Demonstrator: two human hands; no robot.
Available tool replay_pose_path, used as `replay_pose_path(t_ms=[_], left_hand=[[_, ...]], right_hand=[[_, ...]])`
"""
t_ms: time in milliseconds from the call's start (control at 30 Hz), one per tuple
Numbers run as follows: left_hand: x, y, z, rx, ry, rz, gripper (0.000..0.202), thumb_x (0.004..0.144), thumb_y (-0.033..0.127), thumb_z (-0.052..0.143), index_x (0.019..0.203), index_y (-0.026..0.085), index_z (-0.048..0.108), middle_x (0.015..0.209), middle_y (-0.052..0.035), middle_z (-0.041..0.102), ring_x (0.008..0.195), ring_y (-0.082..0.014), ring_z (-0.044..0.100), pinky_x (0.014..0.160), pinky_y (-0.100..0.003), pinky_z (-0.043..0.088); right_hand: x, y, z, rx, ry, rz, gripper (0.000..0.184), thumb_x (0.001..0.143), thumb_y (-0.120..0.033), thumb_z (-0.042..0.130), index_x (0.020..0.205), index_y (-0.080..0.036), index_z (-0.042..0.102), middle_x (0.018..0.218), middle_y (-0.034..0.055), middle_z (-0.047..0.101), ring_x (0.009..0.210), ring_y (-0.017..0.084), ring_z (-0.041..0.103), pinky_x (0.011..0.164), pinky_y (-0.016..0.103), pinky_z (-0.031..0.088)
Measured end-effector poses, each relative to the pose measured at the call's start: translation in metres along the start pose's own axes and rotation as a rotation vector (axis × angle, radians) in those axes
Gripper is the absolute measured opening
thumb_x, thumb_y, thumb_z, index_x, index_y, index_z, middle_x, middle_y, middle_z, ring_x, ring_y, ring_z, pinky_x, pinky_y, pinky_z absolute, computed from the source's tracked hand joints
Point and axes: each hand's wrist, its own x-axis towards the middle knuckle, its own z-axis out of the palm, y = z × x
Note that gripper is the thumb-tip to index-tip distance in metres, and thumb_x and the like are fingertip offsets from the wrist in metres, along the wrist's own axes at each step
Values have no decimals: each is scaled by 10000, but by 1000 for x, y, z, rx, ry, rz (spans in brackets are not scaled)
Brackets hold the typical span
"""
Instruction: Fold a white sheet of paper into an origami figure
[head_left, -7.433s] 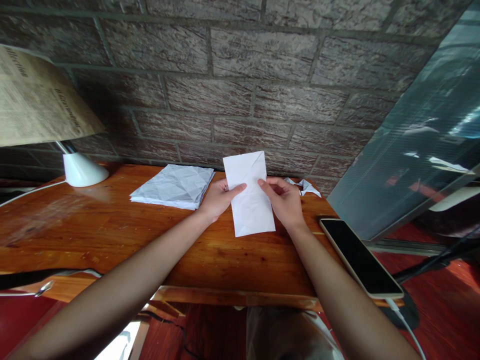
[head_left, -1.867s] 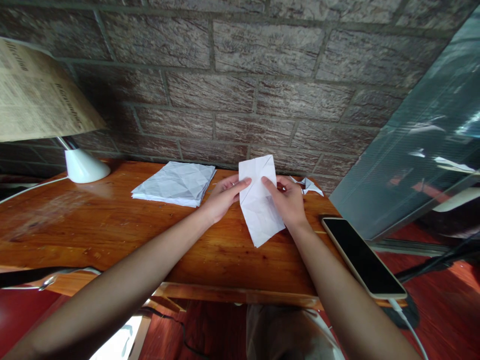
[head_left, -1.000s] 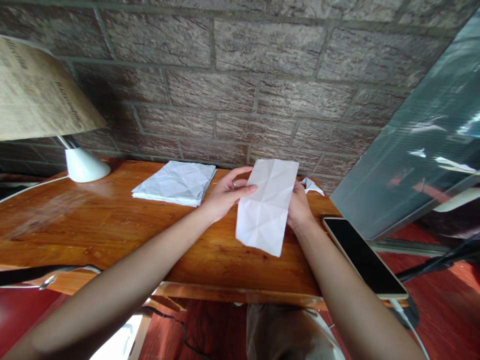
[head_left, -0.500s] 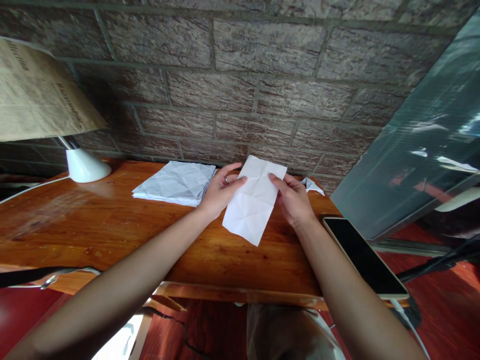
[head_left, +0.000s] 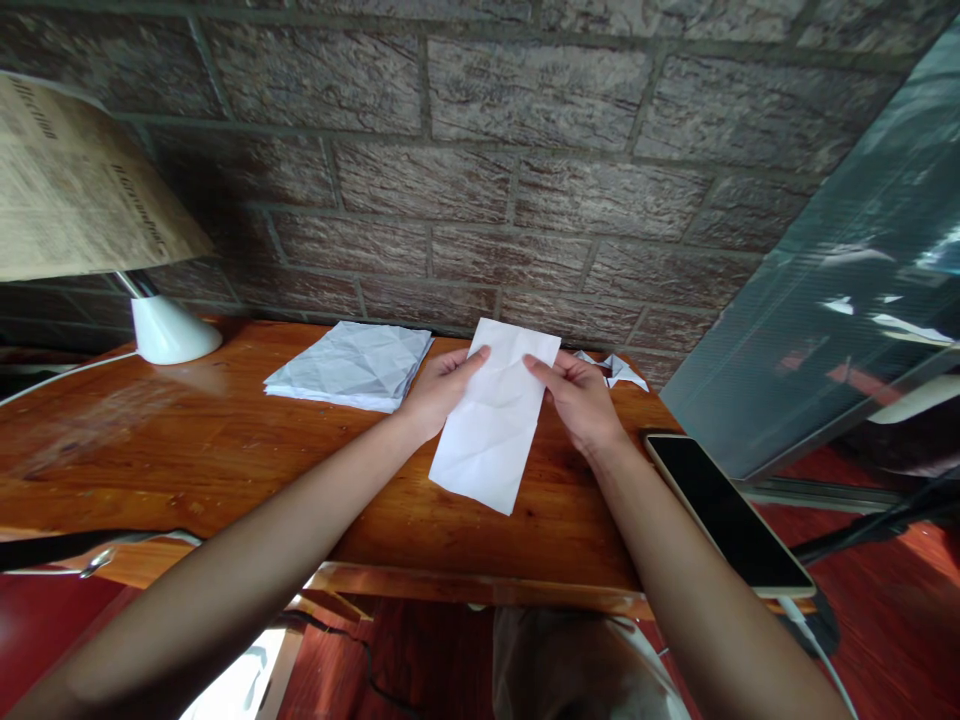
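Observation:
A creased white sheet of paper (head_left: 491,430), folded into a long rectangle, is held up over the wooden table between both hands. My left hand (head_left: 442,390) pinches its left edge near the top, thumb in front and fingers behind. On the opposite edge, my right hand (head_left: 577,395) grips it the same way, with the fingertips hidden behind the sheet. A stack of creased paper sheets (head_left: 352,365) lies to the left of my left hand. Just beyond my right hand sits a small folded paper piece (head_left: 624,371), partly covered by that hand.
A smartphone (head_left: 727,510) with a cable attached lies at the table's right edge. At the left stands a lamp with a white base (head_left: 172,333) and a printed shade (head_left: 82,190). The brick wall (head_left: 465,190) borders the table (head_left: 247,450) at the back.
The folded paper has shifted slightly left and toward me, and it now looks longer and flatter. My left fingers have closed in behind it. More folded paper shows by my right hand.

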Motion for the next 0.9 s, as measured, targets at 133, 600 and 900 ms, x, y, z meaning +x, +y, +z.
replay_pose_path(t_ms=[133,600,900], left_hand=[[2,5,-3,-56,8,90,439,564,422,922,882,167,758,820,-21,764,688,-156,672,681,-267,521],[4,8,-3,-86,127,63,473,517,503,921,740,153,695,674,-4,709,575,-131,606,570,-249,480],[1,9,-5,-42,22,25,441,561,406,928,890,160,766,845,-45,779,685,-174,687,679,-292,533]], right_hand=[[-2,-2,1,-12,-22,64,387,657,-443,865,949,-200,789,964,52,804,889,256,747,874,406,579],[-3,1,-1,-125,-35,122,349,713,-540,802,824,-212,764,824,20,760,730,177,667,706,315,535],[1,-1,-3,-84,81,14,303,650,-439,858,826,-206,774,763,1,732,653,117,583,594,248,441]])
